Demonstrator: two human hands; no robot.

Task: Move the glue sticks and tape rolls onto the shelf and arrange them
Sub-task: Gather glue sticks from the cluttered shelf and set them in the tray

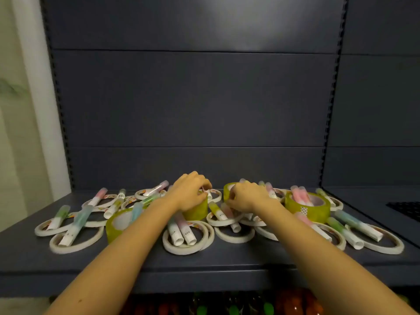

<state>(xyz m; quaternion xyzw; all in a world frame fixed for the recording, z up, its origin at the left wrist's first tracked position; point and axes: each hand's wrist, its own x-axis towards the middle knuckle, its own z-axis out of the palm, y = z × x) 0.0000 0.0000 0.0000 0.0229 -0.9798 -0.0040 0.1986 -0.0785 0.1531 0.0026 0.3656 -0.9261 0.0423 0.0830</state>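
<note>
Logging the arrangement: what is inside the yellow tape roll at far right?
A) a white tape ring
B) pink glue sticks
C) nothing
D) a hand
B: pink glue sticks stick up out of the core of that yellow roll.

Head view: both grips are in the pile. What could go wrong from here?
The left grip holds the centre roll and the right grip the tilted roll, with glue sticks lying loose on white rings around the arms; drawing back could sweep sticks off the shelf edge. Pink sticks propped in the right roll may topple if the right forearm nudges it.
</note>
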